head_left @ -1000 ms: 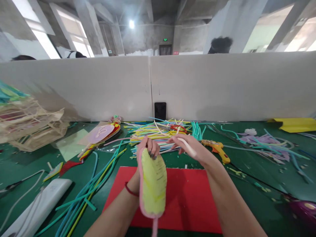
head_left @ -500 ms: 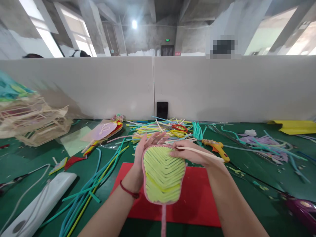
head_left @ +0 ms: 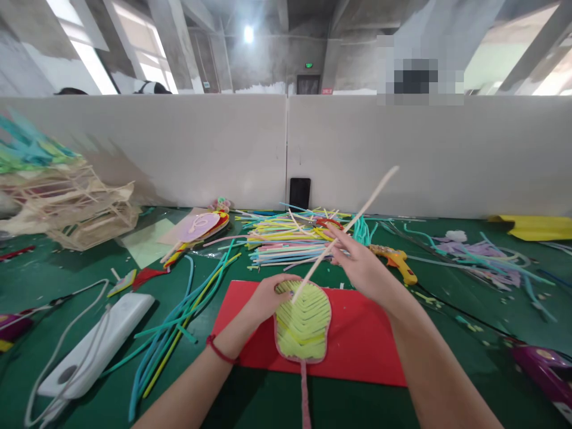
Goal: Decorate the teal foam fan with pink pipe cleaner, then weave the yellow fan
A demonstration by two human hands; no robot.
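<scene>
A fan-shaped piece [head_left: 306, 325] filled with yellow-green pipe cleaners in a V pattern, with a pink rim and a pink stem pointing toward me, lies over a red sheet [head_left: 357, 345]. My left hand [head_left: 269, 296] is closed on its upper left edge, the thumb hidden from clear sight. In the fingers of my right hand [head_left: 360, 265], above and right of the piece, is a cream pipe cleaner [head_left: 374, 198]. It slants from the upper right down to the piece's top, its lower end near my left fingertips; whether it is attached there I cannot tell.
Behind the hands lies a heap of coloured pipe cleaners [head_left: 272, 241]. A yellow glue gun [head_left: 399, 262] rests on the right, a purple tool [head_left: 543, 375] nearer me. Left are a white power strip [head_left: 102, 342], blue-green pipe cleaners [head_left: 154, 351] and a stick frame [head_left: 84, 208].
The fan-shaped piece has lowered onto the red sheet. My right hand has moved off it, up and right, and the cream pipe cleaner now slants upward. My left hand has shifted to the upper left edge.
</scene>
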